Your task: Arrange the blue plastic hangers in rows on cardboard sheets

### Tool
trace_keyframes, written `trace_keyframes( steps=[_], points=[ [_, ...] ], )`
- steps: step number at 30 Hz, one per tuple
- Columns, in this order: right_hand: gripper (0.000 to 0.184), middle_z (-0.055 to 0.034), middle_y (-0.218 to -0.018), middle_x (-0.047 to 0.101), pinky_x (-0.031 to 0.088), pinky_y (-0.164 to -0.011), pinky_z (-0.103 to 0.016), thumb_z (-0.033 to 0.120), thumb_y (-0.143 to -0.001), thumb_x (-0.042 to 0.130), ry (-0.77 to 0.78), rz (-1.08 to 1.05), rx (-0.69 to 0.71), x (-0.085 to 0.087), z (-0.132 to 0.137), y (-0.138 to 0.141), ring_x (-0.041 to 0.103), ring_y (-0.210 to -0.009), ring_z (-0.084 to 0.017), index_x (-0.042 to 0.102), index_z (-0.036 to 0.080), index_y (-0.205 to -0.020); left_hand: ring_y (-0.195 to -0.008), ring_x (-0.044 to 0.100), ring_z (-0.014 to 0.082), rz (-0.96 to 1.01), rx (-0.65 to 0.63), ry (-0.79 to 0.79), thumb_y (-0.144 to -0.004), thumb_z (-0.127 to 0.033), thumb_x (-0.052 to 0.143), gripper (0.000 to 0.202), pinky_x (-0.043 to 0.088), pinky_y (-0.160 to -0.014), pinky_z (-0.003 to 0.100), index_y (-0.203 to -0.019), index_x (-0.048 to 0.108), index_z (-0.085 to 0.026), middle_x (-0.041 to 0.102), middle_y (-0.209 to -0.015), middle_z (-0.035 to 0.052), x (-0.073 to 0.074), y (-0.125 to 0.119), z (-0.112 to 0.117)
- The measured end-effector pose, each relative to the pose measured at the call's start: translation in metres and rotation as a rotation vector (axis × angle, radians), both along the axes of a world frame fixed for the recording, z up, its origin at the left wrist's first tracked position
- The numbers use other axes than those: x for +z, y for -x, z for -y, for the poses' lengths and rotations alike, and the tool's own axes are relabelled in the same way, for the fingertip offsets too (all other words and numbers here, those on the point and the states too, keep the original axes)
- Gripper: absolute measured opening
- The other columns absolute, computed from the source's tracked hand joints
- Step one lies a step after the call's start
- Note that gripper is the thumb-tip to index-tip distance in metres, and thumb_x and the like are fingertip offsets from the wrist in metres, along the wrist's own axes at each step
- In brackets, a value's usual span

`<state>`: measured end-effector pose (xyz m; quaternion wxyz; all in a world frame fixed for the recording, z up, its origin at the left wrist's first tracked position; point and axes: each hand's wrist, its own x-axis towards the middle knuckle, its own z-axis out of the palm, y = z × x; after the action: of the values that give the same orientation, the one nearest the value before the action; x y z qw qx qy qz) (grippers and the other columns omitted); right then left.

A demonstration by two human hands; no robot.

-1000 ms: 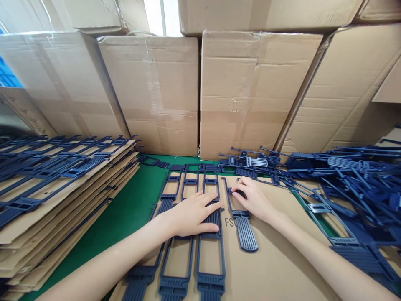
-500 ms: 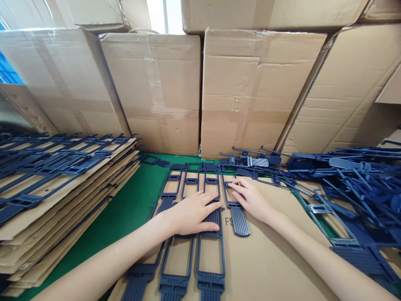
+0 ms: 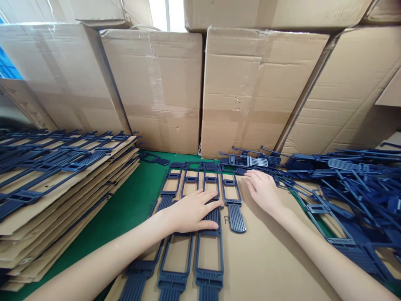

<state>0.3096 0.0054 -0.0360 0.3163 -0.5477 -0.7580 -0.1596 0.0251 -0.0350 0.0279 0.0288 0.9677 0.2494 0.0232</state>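
Observation:
My left hand (image 3: 197,211) lies flat, fingers spread, over the middle of several dark blue plastic frames laid in rows on a cardboard sheet (image 3: 266,259). It covers parts of them. To its right is a single plastic frame (image 3: 232,194) with a ribbed, rounded tab pointing toward me. Just right of that frame, my right hand (image 3: 263,190) is held with its fingers stretched forward. Its fingertips are close to the ribbed end of another dark blue piece (image 3: 240,171) at the sheet's far edge; whether they touch it I cannot tell.
A heap of loose dark blue frames (image 3: 360,184) lies at the right, spreading along the back. At the left stands a stack of cardboard sheets (image 3: 78,196) with frames between and on top. Large cardboard boxes (image 3: 156,92) wall off the back. Green table surface (image 3: 109,221) shows between stack and sheet.
My right hand has left the single frame and moved right, toward the pieces at the back. That frame sits slightly further left. My left hand stays nearly in place.

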Motion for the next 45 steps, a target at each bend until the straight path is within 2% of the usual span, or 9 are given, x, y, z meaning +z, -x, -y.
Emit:
trace_keyframes(
  steps=[4, 7, 10, 16, 24, 33, 38, 45],
  points=[
    [0.038, -0.0179, -0.129, 0.054, 0.035, -0.098, -0.045, 0.023, -0.088, 0.044, 0.096, 0.158, -0.278, -0.005, -0.001, -0.015, 0.048, -0.119, -0.031, 0.055, 0.006, -0.120, -0.134, 0.037, 0.0324, 0.014, -0.019, -0.010, -0.091, -0.054, 0.045, 0.061, 0.029, -0.110, 0.045, -0.139, 0.042, -0.017, 0.039, -0.146, 0.0175, -0.002, 0.001, -0.001],
    [0.036, -0.0168, -0.126, 0.057, 0.035, -0.096, -0.043, 0.029, -0.090, 0.045, 0.208, 0.186, -0.351, -0.005, 0.000, -0.019, 0.049, -0.117, -0.031, 0.057, 0.008, -0.118, -0.134, 0.037, 0.0331, 0.013, -0.029, -0.022, -0.092, -0.055, 0.043, 0.061, 0.030, -0.110, 0.046, -0.139, 0.042, -0.016, 0.040, -0.145, 0.0184, -0.003, 0.001, -0.002],
    [0.032, -0.0135, -0.117, 0.063, 0.037, -0.093, -0.040, 0.029, -0.092, 0.045, 0.283, 0.182, -0.335, 0.000, 0.000, -0.018, 0.054, -0.109, -0.028, 0.060, 0.011, -0.113, -0.134, 0.037, 0.0335, -0.010, -0.019, -0.028, -0.092, -0.056, 0.041, 0.062, 0.030, -0.110, 0.046, -0.140, 0.041, -0.016, 0.039, -0.145, 0.0189, -0.003, 0.000, -0.002],
    [0.029, -0.0112, -0.114, 0.064, 0.037, -0.087, -0.039, 0.024, -0.093, 0.043, 0.344, 0.150, -0.335, 0.004, -0.002, -0.022, 0.057, -0.103, -0.027, 0.059, 0.014, -0.114, -0.136, 0.035, 0.0317, -0.035, -0.019, -0.028, -0.092, -0.054, 0.042, 0.060, 0.028, -0.111, 0.043, -0.139, 0.041, -0.016, 0.039, -0.146, 0.0178, -0.001, -0.001, -0.001],
    [0.024, -0.0096, -0.107, 0.066, 0.037, -0.081, -0.036, 0.018, -0.089, 0.046, 0.288, 0.097, -0.300, 0.003, -0.007, -0.031, 0.057, -0.099, -0.026, 0.060, 0.017, -0.109, -0.136, 0.034, 0.0309, -0.068, -0.003, -0.025, -0.093, -0.056, 0.037, 0.062, 0.026, -0.112, 0.043, -0.141, 0.039, -0.017, 0.035, -0.148, 0.0171, 0.001, -0.002, 0.000],
    [0.026, -0.0071, -0.099, 0.066, 0.034, -0.078, -0.034, 0.007, -0.083, 0.042, 0.212, 0.041, -0.234, 0.006, -0.007, -0.031, 0.055, -0.097, -0.024, 0.063, 0.018, -0.096, -0.138, 0.030, 0.0301, -0.034, -0.019, -0.022, -0.094, -0.057, 0.034, 0.062, 0.024, -0.112, 0.044, -0.143, 0.036, -0.020, 0.033, -0.150, 0.0155, -0.006, 0.001, -0.006],
    [0.023, -0.0057, -0.093, 0.064, 0.035, -0.078, -0.033, 0.016, -0.079, 0.051, 0.150, 0.008, -0.183, 0.009, -0.002, -0.024, 0.054, -0.092, -0.023, 0.059, 0.019, -0.100, -0.136, 0.033, 0.0311, -0.019, -0.037, -0.043, -0.094, -0.056, 0.035, 0.061, 0.026, -0.111, 0.045, -0.141, 0.040, -0.017, 0.036, -0.148, 0.0178, -0.005, 0.000, -0.005],
    [0.019, -0.0091, -0.096, 0.065, 0.036, -0.080, -0.036, 0.019, -0.087, 0.050, 0.201, 0.199, -0.215, 0.023, 0.007, -0.008, 0.056, -0.094, -0.025, 0.063, 0.018, -0.100, -0.135, 0.036, 0.0297, -0.039, -0.022, -0.060, -0.093, -0.058, 0.033, 0.063, 0.026, -0.111, 0.042, -0.141, 0.039, -0.017, 0.037, -0.147, 0.0166, -0.005, 0.000, -0.006]
  ],
)
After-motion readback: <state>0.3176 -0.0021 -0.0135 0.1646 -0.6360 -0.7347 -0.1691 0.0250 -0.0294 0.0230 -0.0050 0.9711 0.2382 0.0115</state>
